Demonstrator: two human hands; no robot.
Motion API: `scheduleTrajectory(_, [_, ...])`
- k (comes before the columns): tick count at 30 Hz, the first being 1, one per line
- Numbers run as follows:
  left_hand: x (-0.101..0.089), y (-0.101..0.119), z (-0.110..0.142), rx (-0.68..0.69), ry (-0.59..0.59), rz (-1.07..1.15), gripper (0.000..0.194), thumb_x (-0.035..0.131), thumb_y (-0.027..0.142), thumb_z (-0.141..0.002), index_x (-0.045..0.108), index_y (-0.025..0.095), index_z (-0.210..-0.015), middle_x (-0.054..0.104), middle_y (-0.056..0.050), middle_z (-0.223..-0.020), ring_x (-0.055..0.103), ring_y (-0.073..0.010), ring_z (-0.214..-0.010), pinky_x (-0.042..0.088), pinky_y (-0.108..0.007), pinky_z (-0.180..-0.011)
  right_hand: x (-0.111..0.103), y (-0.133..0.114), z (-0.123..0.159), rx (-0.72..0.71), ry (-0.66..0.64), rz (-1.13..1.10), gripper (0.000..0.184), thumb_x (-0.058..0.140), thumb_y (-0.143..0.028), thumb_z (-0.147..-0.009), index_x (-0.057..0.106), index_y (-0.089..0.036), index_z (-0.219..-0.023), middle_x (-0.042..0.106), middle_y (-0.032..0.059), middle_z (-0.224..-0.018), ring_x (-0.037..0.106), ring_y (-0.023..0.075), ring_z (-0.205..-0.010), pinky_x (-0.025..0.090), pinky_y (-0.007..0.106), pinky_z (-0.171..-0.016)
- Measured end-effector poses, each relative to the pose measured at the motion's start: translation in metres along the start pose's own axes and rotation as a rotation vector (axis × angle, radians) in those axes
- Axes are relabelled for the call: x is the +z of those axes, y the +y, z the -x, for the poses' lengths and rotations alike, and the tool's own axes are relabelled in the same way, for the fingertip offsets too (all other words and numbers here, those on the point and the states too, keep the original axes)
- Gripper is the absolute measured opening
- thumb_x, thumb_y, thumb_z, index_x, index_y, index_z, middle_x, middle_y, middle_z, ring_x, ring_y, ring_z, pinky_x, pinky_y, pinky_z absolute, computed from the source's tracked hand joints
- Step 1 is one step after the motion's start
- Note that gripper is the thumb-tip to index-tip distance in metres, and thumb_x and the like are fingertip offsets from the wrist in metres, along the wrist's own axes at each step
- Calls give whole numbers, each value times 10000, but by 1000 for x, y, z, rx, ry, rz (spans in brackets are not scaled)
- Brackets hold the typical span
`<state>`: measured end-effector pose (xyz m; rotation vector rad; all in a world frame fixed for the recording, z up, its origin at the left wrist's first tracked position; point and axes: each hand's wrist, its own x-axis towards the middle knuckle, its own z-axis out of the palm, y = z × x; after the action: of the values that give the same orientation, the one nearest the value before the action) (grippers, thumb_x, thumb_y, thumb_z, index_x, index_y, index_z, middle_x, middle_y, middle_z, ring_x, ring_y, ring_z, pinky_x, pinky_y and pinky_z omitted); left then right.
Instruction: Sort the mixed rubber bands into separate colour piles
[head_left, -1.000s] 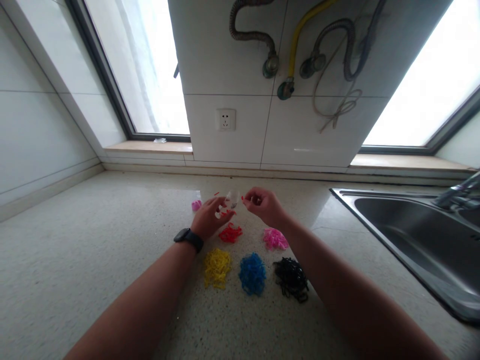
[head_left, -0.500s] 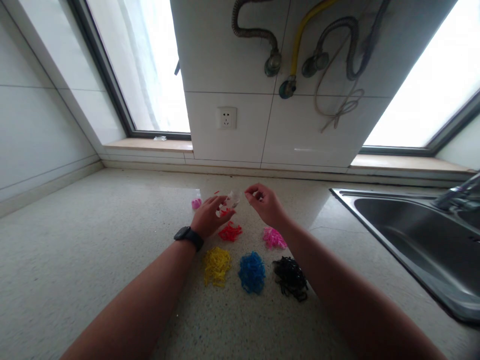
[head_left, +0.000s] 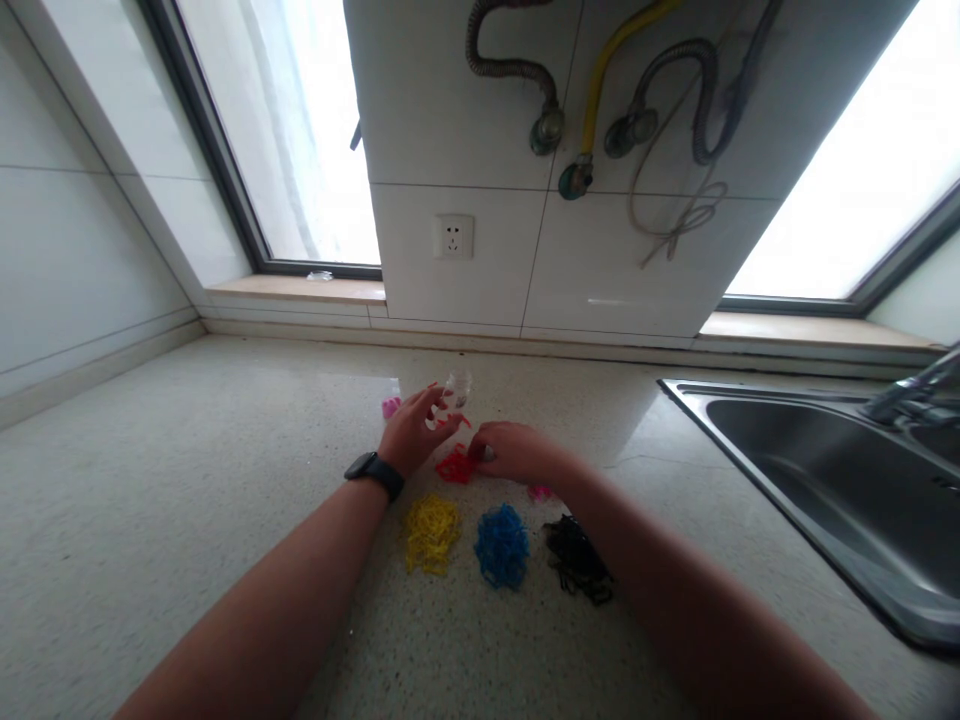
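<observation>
Small piles of tiny elastic bands lie on the speckled countertop: red, yellow, blue, black, and pink, mostly hidden under my right wrist. My left hand, with a black watch on the wrist, holds a small clear bottle with some red bands in it, just behind the red pile. My right hand is down at the red pile, fingers curled and pinching at the bands.
A pink lid or small object lies left of the bottle. A steel sink with a tap is at the right. Behind are a tiled wall with a socket, hoses and two windows.
My right hand has dropped from beside the bottle's mouth down and left onto the red pile. The left hand and bottle have stayed nearly still.
</observation>
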<state>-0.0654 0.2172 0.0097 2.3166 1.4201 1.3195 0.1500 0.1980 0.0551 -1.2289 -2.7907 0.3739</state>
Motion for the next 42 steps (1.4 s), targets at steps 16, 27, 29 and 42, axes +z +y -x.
scheduleTrajectory(16, [1,-2,1,-31,0,6,381,650,450,-873,592,249,-1192,667,-14,-969,575,-135,-720,479,-272,-667,6,8,-1,51,153,22,168,684,-346,-745,745,-222,-840,729,47,-820,606,176,-710,343,274,-597])
scheduleTrajectory(27, [1,-2,0,-39,-6,-16,393,635,460,-880,586,253,-1211,667,-12,-967,583,-133,-725,480,-278,-689,-17,11,0,5,341,-499,129,651,-249,-766,700,-142,-819,645,-5,-682,499,89,-568,360,214,-542])
scheduleTrajectory(29, [1,-1,0,-33,-9,-21,394,635,464,-879,584,255,-1209,667,-12,-974,584,-133,-723,479,-276,-683,-22,13,1,15,374,-550,131,652,-262,-764,690,-144,-804,629,-10,-665,483,87,-555,359,211,-526])
scheduleTrajectory(42, [-3,10,2,102,-66,-80,371,670,453,-863,597,247,-1162,666,-36,-1025,621,-193,-864,497,-344,-806,-54,13,14,15,665,-234,49,633,-184,-743,659,-162,-778,630,16,-725,539,121,-641,405,252,-637])
